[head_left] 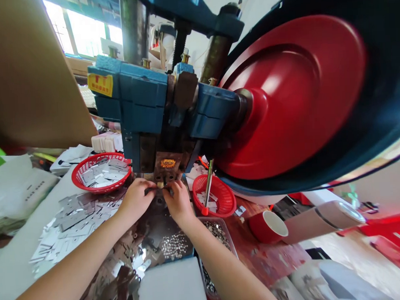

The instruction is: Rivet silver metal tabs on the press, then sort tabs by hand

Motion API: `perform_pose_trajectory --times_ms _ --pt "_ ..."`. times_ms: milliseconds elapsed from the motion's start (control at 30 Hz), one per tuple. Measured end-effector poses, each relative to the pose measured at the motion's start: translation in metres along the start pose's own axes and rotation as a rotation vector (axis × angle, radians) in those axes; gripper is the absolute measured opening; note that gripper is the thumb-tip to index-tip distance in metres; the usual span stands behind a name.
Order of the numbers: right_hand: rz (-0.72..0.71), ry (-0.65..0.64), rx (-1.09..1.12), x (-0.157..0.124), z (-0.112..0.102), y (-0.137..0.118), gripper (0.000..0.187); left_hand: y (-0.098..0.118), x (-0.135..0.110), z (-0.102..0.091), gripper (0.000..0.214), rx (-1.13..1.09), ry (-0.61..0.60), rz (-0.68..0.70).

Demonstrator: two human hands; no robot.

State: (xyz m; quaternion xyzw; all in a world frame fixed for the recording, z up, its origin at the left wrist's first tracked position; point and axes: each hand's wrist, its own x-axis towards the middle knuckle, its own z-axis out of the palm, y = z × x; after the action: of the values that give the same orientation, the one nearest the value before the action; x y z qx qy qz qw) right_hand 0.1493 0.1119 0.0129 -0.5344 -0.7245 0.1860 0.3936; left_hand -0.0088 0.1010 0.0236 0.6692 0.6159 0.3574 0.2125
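My left hand and my right hand meet under the head of a blue press. Fingers of both are pinched at the two ends of a small, dark, thin strip, which lies at the press's die just below a metal block with a yellow label. Much of the strip is covered by my fingertips, so its exact kind does not show. Below my hands, a heap of small shiny rivet-like parts sits on the dark metal bed, beside loose flat metal pieces.
A red basket of flat metal plates stands left, with more plates spread before it. Right are another red basket, a plastic tub of small parts, a red cup and the press's large red flywheel.
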Motion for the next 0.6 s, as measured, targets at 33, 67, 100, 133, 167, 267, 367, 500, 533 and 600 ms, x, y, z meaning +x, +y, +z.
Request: perform_pose_trajectory --times_ms 33,67,100,133,167,267,367,500,533,600 --pt "0.008 0.001 0.013 0.002 0.002 0.001 0.009 -0.003 0.003 0.003 0.027 -0.004 -0.007 0.000" --pt "0.013 -0.002 0.037 0.003 0.003 0.003 0.010 -0.005 0.004 0.006 0.029 -0.011 -0.020 -0.001" --pt "0.016 -0.009 0.063 0.004 0.005 0.004 0.011 -0.007 0.005 0.008 0.031 -0.018 -0.035 -0.004" --pt "0.017 -0.019 0.085 0.004 0.006 0.006 0.013 -0.008 0.005 0.010 0.033 -0.025 -0.051 -0.009" --pt "0.021 -0.028 0.102 0.005 0.007 0.007 0.014 -0.008 0.005 0.012 0.035 -0.029 -0.066 -0.015" --pt "0.048 -0.041 0.129 0.007 0.010 0.009 0.016 -0.005 0.006 0.015 0.037 -0.034 -0.099 -0.025" --pt "0.066 -0.048 0.152 0.007 0.010 0.010 0.015 -0.001 0.007 0.011 0.035 -0.024 -0.108 -0.017" --pt "0.034 -0.005 0.186 -0.006 -0.005 0.008 0.017 0.003 -0.006 -0.011 0.036 0.023 -0.028 -0.001" --pt "0.021 -0.007 0.190 -0.011 -0.011 0.007 0.018 0.003 -0.013 -0.019 0.035 0.047 -0.012 0.003" --pt "-0.005 -0.057 0.187 -0.021 -0.024 0.006 0.016 0.003 -0.030 -0.032 0.030 0.152 -0.089 0.047"
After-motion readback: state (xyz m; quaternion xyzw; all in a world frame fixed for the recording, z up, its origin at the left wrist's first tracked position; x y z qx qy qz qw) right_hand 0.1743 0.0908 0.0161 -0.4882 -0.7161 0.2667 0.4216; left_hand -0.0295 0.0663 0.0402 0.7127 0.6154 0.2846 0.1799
